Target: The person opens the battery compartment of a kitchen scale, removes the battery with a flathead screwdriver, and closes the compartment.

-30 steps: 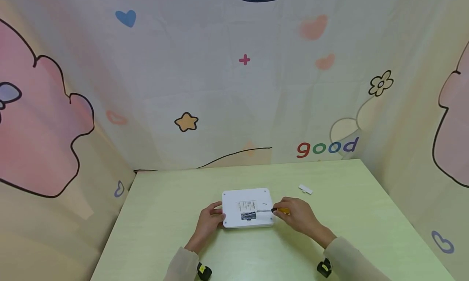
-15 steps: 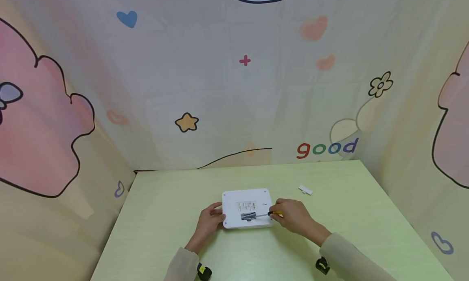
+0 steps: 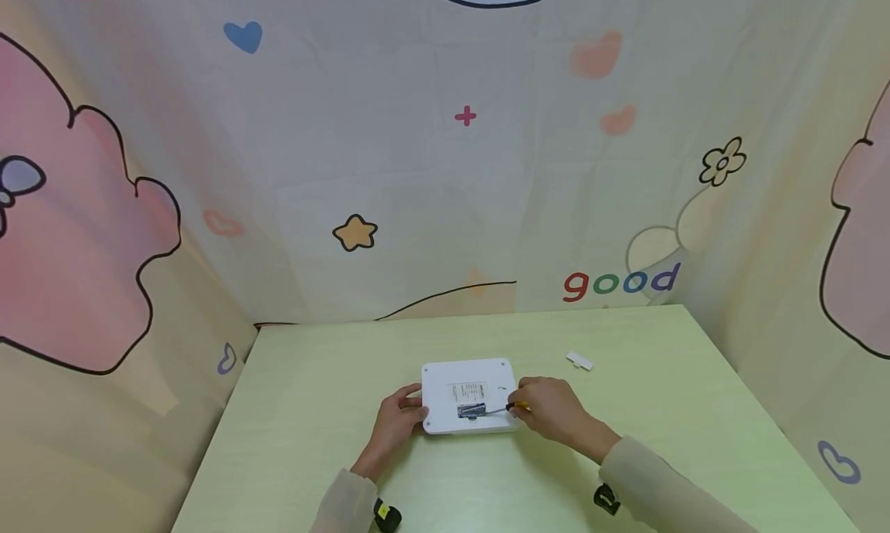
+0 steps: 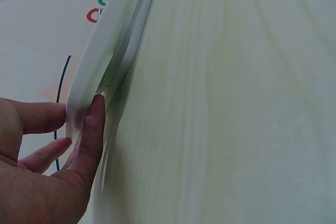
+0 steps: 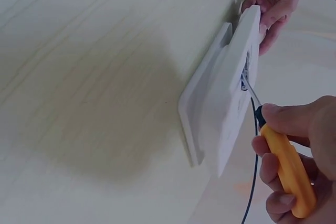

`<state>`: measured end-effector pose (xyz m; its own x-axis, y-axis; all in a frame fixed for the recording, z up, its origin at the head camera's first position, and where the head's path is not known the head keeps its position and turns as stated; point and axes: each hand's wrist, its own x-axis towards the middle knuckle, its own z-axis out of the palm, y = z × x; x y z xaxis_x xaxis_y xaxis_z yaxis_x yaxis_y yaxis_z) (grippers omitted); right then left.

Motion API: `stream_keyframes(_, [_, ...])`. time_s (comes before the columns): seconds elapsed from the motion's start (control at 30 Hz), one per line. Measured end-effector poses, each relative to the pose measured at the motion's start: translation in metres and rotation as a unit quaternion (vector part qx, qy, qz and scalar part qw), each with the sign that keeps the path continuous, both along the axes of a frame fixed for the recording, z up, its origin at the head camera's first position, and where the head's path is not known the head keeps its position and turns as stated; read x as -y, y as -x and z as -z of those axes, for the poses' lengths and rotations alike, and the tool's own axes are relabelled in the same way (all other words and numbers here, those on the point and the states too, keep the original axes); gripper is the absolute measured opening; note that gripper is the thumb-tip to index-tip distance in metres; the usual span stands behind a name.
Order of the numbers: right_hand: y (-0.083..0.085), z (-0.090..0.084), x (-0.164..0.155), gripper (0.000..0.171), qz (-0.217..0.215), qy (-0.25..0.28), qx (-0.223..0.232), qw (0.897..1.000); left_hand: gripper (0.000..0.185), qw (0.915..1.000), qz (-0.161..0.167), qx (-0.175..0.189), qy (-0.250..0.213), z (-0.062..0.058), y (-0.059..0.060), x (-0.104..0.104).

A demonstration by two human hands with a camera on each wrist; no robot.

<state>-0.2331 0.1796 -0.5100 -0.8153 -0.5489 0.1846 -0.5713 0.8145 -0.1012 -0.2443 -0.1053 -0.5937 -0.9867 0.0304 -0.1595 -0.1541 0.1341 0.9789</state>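
A white flat device (image 3: 470, 395) lies underside up near the middle of the pale green desk (image 3: 313, 440). The left hand (image 3: 399, 420) grips its left edge, thumb and fingers (image 4: 93, 129) curled over the rim, apparently to steady it. The right hand (image 3: 549, 409) wraps its fingers around a yellow-handled screwdriver (image 5: 283, 166), whose shaft is angled so that the tip meets the open dark compartment (image 3: 471, 409) in the device's underside. A small white piece (image 3: 579, 359) lies well apart on the desk, towards the far right.
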Motion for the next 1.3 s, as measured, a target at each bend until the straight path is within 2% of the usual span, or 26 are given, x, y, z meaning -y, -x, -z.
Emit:
stream_keyframes(0.27, [0.000,-0.009,0.010,0.003,0.002,-0.033,-0.005,0.999,0.052,0.9999,-0.002,0.004,0.012,-0.004,-0.001,-0.001])
stream_keyframes(0.4, [0.000,-0.014,0.014,0.006,-0.004,-0.047,-0.009,0.999,0.052,0.9999,-0.001,0.005,0.010,-0.002,-0.001,-0.001])
stream_keyframes(0.5, [0.001,-0.018,0.018,0.007,-0.010,-0.059,-0.022,0.998,0.051,1.0000,-0.001,0.002,0.009,0.000,0.000,-0.001])
stream_keyframes(0.53, [0.001,-0.020,0.020,0.008,-0.012,-0.061,-0.028,0.998,0.051,1.0000,0.000,0.003,0.007,-0.005,-0.002,-0.001])
stream_keyframes(0.6, [0.001,-0.022,0.023,0.009,-0.015,-0.072,-0.038,0.997,0.051,1.0000,0.000,0.001,0.006,-0.005,-0.002,-0.001])
stream_keyframes(0.73, [0.001,-0.027,0.029,0.011,-0.018,-0.098,-0.051,0.994,0.051,1.0000,0.000,0.001,0.005,-0.003,-0.001,-0.001])
stream_keyframes(0.77, [0.001,-0.028,0.030,0.011,-0.016,-0.105,-0.050,0.993,0.051,1.0000,0.000,0.002,0.004,0.002,0.002,-0.001])
stream_keyframes(0.87, [0.000,-0.031,0.034,0.014,-0.017,-0.115,-0.048,0.992,0.051,1.0000,0.001,0.002,0.002,0.003,0.002,-0.001])
stream_keyframes(1.1, [0.004,-0.033,0.047,0.019,-0.026,-0.172,-0.078,0.982,0.051,1.0000,-0.003,0.005,-0.001,0.002,0.002,-0.001])
stream_keyframes(1.3, [0.004,-0.038,0.057,0.020,-0.036,-0.193,-0.119,0.973,0.052,0.9999,-0.001,0.010,-0.001,0.001,0.002,-0.001])
